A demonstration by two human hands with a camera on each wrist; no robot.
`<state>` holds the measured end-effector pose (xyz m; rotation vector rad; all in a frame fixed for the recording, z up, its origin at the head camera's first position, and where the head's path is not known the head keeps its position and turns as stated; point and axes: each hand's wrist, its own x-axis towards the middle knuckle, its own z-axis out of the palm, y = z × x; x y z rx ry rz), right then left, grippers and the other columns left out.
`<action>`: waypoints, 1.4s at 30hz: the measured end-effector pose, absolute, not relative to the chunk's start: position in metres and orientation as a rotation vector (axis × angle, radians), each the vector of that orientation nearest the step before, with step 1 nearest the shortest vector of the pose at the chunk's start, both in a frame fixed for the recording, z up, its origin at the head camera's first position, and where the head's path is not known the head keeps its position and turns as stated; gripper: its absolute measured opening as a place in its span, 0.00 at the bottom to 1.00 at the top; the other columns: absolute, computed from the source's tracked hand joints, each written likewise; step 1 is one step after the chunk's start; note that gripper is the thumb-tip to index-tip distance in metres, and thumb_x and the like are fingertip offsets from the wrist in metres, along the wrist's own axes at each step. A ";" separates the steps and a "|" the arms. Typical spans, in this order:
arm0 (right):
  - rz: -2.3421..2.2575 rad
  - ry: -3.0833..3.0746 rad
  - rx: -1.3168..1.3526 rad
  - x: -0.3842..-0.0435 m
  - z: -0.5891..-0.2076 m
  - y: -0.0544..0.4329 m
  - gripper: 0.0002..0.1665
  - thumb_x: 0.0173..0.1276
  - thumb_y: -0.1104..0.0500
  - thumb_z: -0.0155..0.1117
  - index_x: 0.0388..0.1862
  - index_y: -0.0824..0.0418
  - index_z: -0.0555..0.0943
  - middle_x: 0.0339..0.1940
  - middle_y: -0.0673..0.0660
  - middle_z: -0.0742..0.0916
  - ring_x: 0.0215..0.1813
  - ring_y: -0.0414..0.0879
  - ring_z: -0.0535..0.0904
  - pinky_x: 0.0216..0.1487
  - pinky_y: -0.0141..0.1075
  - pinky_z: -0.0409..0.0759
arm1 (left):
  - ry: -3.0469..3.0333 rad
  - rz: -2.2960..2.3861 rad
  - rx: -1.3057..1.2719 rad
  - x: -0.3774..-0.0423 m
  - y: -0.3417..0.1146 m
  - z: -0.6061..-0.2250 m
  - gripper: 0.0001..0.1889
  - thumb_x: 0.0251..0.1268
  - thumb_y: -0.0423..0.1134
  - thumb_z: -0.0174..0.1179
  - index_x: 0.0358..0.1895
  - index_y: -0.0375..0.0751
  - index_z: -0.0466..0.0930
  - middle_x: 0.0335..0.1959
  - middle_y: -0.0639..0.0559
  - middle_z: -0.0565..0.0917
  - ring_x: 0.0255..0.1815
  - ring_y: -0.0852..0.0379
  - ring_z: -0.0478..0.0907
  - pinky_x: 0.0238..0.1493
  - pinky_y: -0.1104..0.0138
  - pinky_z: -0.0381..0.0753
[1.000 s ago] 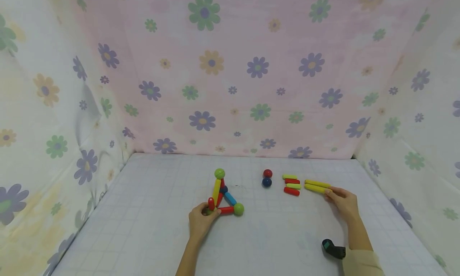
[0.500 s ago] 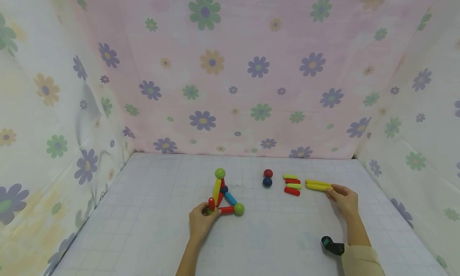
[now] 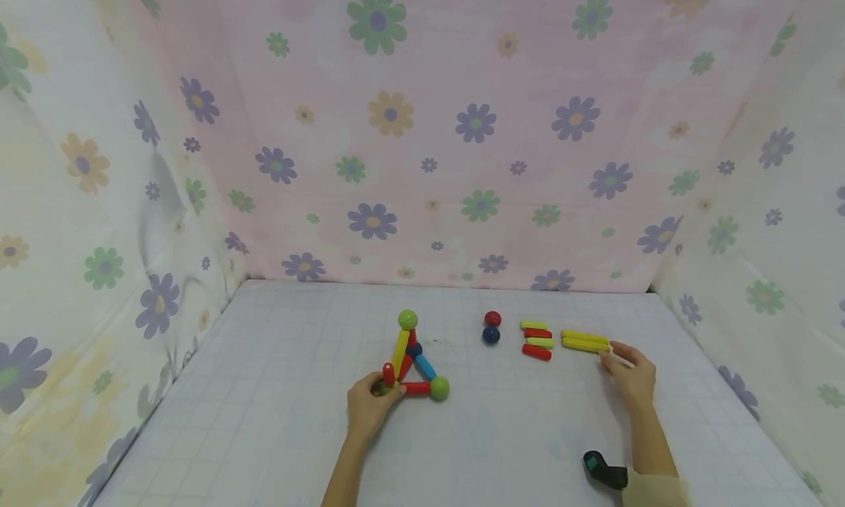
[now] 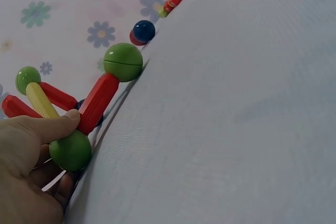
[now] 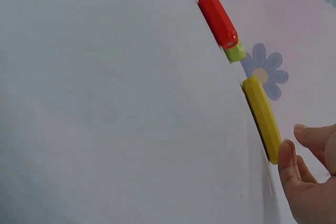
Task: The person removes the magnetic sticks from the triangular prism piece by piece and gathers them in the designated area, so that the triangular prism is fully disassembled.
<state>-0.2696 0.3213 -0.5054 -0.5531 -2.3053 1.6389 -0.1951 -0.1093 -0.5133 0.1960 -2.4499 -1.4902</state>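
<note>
On the desk (image 3: 290, 360), left hand (image 3: 371, 410), grip clamped round a green ball (image 4: 71, 151) of the rod-and-ball frame (image 3: 425, 367); right hand (image 3: 632, 381), grip apart, just beside two yellow rods (image 3: 585, 345)!

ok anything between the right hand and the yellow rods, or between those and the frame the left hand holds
Nothing visible separates the right hand from the yellow rods. Toward the frame, four short red and lime rods block the straight path, with two balls farther left.
</note>
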 end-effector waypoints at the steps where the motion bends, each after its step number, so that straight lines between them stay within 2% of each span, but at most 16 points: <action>1: 1.661 -2.273 -0.537 -0.268 -0.504 0.318 0.27 0.65 0.62 0.61 0.61 0.72 0.70 0.52 0.61 0.76 0.27 0.22 0.74 0.32 0.18 0.74 | -2.459 -1.491 0.170 -0.195 -0.111 -0.513 0.22 0.49 0.39 0.71 0.45 0.27 0.80 0.36 0.43 0.83 0.35 0.53 0.74 0.38 0.64 0.77; 6: 1.738 -2.176 -0.352 -0.260 -0.494 0.299 0.26 0.63 0.66 0.63 0.58 0.74 0.70 0.35 0.42 0.78 0.28 0.27 0.79 0.33 0.22 0.78 | -2.519 -1.523 0.040 -0.198 -0.115 -0.512 0.20 0.52 0.38 0.69 0.45 0.27 0.80 0.36 0.43 0.83 0.36 0.53 0.74 0.39 0.64 0.77; 11: 1.745 -2.195 -0.147 -0.254 -0.483 0.278 0.23 0.64 0.68 0.61 0.56 0.78 0.70 0.31 0.39 0.80 0.30 0.29 0.80 0.34 0.24 0.79 | -2.596 -1.550 -0.071 -0.199 -0.115 -0.509 0.21 0.56 0.36 0.65 0.48 0.24 0.78 0.42 0.38 0.82 0.41 0.47 0.76 0.47 0.55 0.78; 14: 1.720 -2.252 -0.056 -0.251 -0.479 0.266 0.23 0.65 0.67 0.60 0.56 0.77 0.71 0.32 0.40 0.81 0.32 0.29 0.80 0.35 0.25 0.79 | -2.629 -1.558 -0.098 -0.199 -0.114 -0.509 0.20 0.57 0.35 0.64 0.49 0.24 0.77 0.43 0.39 0.82 0.42 0.48 0.75 0.49 0.54 0.77; 19: 1.706 -2.338 0.079 -0.247 -0.475 0.245 0.23 0.66 0.62 0.61 0.57 0.74 0.72 0.37 0.53 0.83 0.34 0.36 0.82 0.37 0.25 0.79 | -2.650 -1.546 -0.122 -0.200 -0.113 -0.508 0.17 0.58 0.34 0.62 0.47 0.26 0.79 0.40 0.41 0.82 0.41 0.50 0.74 0.49 0.54 0.76; 24: 1.749 -2.375 0.192 -0.242 -0.474 0.218 0.23 0.66 0.62 0.62 0.56 0.72 0.73 0.41 0.66 0.82 0.34 0.44 0.83 0.38 0.26 0.79 | -2.678 -1.543 -0.136 -0.200 -0.113 -0.506 0.18 0.58 0.33 0.61 0.49 0.24 0.77 0.45 0.36 0.81 0.49 0.41 0.76 0.55 0.48 0.72; 28: 1.828 -2.294 0.316 -0.237 -0.471 0.192 0.20 0.63 0.67 0.63 0.53 0.73 0.75 0.41 0.69 0.82 0.33 0.50 0.82 0.36 0.30 0.81 | -2.697 -1.553 -0.163 -0.201 -0.112 -0.504 0.18 0.59 0.32 0.60 0.51 0.23 0.76 0.48 0.35 0.80 0.53 0.38 0.74 0.57 0.47 0.70; 31: 1.838 -2.256 0.430 -0.232 -0.468 0.172 0.18 0.63 0.68 0.63 0.51 0.72 0.76 0.40 0.69 0.82 0.32 0.52 0.82 0.35 0.31 0.81 | -2.684 -1.557 -0.177 -0.201 -0.110 -0.505 0.17 0.58 0.32 0.60 0.49 0.24 0.77 0.47 0.36 0.81 0.53 0.39 0.75 0.57 0.47 0.70; 38: 1.865 -2.250 0.586 -0.217 -0.448 0.135 0.15 0.63 0.71 0.60 0.50 0.73 0.76 0.39 0.68 0.82 0.35 0.54 0.82 0.37 0.31 0.81 | -2.585 -1.560 -0.119 -0.199 -0.105 -0.510 0.16 0.56 0.33 0.64 0.46 0.27 0.79 0.40 0.42 0.82 0.42 0.48 0.76 0.49 0.52 0.77; 42: 1.894 -2.248 0.641 -0.209 -0.435 0.119 0.15 0.62 0.73 0.59 0.49 0.75 0.75 0.38 0.70 0.82 0.35 0.57 0.82 0.36 0.33 0.82 | -2.516 -1.614 -0.098 -0.197 -0.105 -0.514 0.18 0.55 0.34 0.65 0.47 0.26 0.79 0.43 0.38 0.83 0.47 0.42 0.79 0.51 0.51 0.76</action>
